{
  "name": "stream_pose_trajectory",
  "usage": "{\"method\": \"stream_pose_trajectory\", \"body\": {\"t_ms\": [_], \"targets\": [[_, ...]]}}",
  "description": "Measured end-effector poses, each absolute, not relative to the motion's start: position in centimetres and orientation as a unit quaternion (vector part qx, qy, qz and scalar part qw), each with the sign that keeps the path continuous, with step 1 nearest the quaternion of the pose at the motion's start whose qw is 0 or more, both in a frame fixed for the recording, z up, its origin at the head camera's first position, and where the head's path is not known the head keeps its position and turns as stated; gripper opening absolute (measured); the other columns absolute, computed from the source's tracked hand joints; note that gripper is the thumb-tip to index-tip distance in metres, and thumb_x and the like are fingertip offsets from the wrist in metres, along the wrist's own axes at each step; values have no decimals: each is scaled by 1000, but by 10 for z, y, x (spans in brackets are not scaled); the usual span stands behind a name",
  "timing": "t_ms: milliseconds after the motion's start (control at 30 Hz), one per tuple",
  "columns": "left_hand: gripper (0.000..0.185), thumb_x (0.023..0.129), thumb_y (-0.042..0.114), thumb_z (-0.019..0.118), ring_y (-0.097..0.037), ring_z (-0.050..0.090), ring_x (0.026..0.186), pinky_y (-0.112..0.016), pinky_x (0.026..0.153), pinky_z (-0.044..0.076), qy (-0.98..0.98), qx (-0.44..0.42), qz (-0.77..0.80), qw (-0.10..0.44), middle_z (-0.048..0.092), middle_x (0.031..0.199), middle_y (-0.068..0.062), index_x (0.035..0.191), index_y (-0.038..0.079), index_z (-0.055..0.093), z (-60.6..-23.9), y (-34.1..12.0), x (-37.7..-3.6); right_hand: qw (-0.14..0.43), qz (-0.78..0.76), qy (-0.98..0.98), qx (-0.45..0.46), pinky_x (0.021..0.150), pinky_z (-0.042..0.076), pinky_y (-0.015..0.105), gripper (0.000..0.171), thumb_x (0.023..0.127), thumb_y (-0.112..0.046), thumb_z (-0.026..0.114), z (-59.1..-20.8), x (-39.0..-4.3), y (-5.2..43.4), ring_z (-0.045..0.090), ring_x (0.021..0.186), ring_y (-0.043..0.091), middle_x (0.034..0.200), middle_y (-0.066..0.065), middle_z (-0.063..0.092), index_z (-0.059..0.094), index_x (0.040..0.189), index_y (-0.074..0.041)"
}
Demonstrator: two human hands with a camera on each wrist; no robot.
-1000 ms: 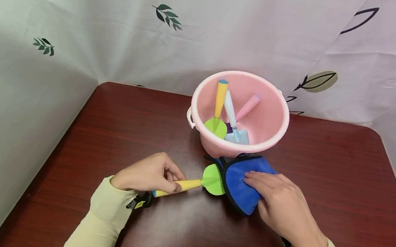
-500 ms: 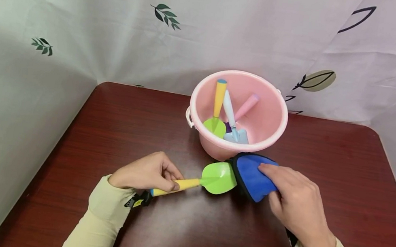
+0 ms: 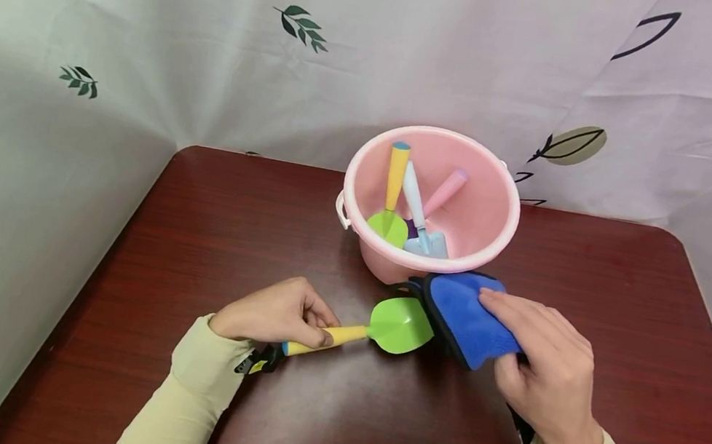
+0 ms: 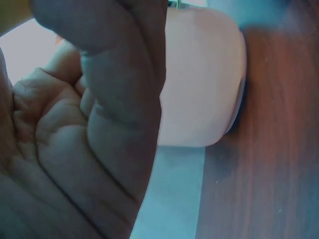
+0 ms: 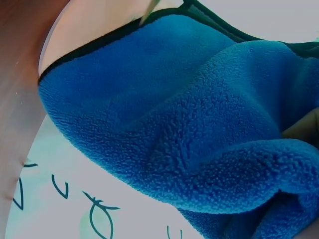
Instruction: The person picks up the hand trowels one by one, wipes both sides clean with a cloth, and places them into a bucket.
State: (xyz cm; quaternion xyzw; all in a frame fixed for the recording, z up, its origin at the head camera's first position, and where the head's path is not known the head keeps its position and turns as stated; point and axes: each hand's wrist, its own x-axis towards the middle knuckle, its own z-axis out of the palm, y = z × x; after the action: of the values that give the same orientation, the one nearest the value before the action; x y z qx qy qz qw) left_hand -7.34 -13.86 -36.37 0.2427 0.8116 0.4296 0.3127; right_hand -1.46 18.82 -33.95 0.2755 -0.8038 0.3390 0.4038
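My left hand [image 3: 276, 312] pinches the yellow handle of a toy shovel [image 3: 402, 326] between thumb and fingers. The shovel's green blade points right, low over the table. A folded blue fleece cloth [image 3: 473, 316] with black edging is gripped by my right hand [image 3: 549, 376]; its edge meets the blade's tip. In the right wrist view the cloth [image 5: 164, 114] fills most of the picture and covers nearly all of the fingers. The left wrist view shows the left palm and fingers [image 4: 124, 99], but not the shovel.
Behind the cloth a pink bucket [image 3: 478, 214] stands on the dark red table [image 3: 230, 230]. Inside it are a yellow-handled green shovel [image 3: 397, 179], a light blue shovel [image 3: 429, 245] and a pink-handled tool [image 3: 446, 192]. Pale leaf-printed fabric [image 3: 219, 38] hangs around the table.
The right hand has drawn the cloth rightward along the shovel's blade, so more green shows than a second ago. The left hand stays nearly in place, holding the handle.
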Motion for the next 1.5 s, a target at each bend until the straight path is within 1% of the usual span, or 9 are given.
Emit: {"method": "stream_pose_trajectory", "body": {"t_ms": [200, 300, 500, 700, 800, 1033, 1267, 1400, 1500], "targets": [[17, 77, 12, 71, -6, 62, 61, -20, 58, 48, 809, 272, 422, 307, 68, 65, 11, 89, 15, 81, -371, -127, -72, 418, 370, -772, 305, 92, 47, 20, 39, 81, -3, 42, -337, -13, 175, 69, 84, 27, 93, 19, 74, 76, 99, 6], [16, 78, 12, 71, -6, 62, 61, -20, 57, 48, 806, 276, 423, 307, 67, 64, 13, 89, 17, 81, -374, -123, -71, 433, 377, -754, 319, 90, 48, 22, 39, 80, 0, 41, -337, -13, 169, 70, 83, 29, 92, 20, 74, 76, 96, 7], [16, 80, 13, 72, -6, 63, 61, -20, 57, 48, 799, 277, 433, 312, 68, 65, 15, 92, 17, 81, -377, -116, -69, 438, 369, -740, 352, 88, 50, 25, 37, 83, 1, 42, -343, -12, 163, 71, 83, 31, 95, 20, 74, 76, 97, 7], [18, 80, 12, 72, -7, 65, 64, -20, 59, 49, 792, 269, 451, 313, 70, 69, 12, 95, 13, 81, -377, -113, -68, 389, 340, -756, 402, 81, 50, 29, 38, 87, -2, 42, -348, -10, 162, 70, 89, 27, 103, 17, 74, 76, 103, 4], [18, 80, 10, 72, -8, 65, 65, -21, 60, 50, 789, 260, 461, 313, 71, 70, 9, 96, 9, 81, -377, -113, -68, 363, 335, -756, 429, 78, 51, 32, 39, 87, -1, 41, -350, -10, 162, 70, 92, 27, 106, 16, 73, 75, 105, 4], [19, 82, 10, 72, -10, 66, 65, -22, 60, 51, 785, 255, 475, 306, 72, 72, 7, 98, 7, 80, -376, -116, -69, 263, 296, -795, 460, 87, 50, 35, 45, 91, -5, 37, -359, -7, 167, 69, 103, 25, 118, 10, 71, 74, 116, -4], [15, 82, 11, 74, -11, 66, 64, -24, 59, 53, 778, 264, 487, 296, 69, 69, 7, 96, 11, 80, -373, -117, -69, 181, 262, -827, 463, 94, 44, 30, 46, 99, -15, 34, -364, -5, 170, 64, 114, 17, 127, 1, 68, 73, 122, -13], [13, 82, 11, 74, -11, 65, 61, -23, 57, 52, 779, 273, 485, 290, 68, 66, 9, 93, 12, 80, -370, -117, -68, 138, 249, -838, 465, 97, 41, 30, 43, 94, -11, 41, -365, -4, 172, 62, 119, 16, 130, 1, 66, 72, 124, -14], [12, 82, 11, 73, -11, 65, 61, -24, 57, 52, 785, 275, 477, 286, 68, 66, 10, 91, 14, 80, -369, -117, -66, 102, 239, -850, 459, 100, 38, 30, 46, 84, -5, 53, -365, -3, 174, 59, 124, 16, 133, 0, 65, 71, 125, -15]]}}
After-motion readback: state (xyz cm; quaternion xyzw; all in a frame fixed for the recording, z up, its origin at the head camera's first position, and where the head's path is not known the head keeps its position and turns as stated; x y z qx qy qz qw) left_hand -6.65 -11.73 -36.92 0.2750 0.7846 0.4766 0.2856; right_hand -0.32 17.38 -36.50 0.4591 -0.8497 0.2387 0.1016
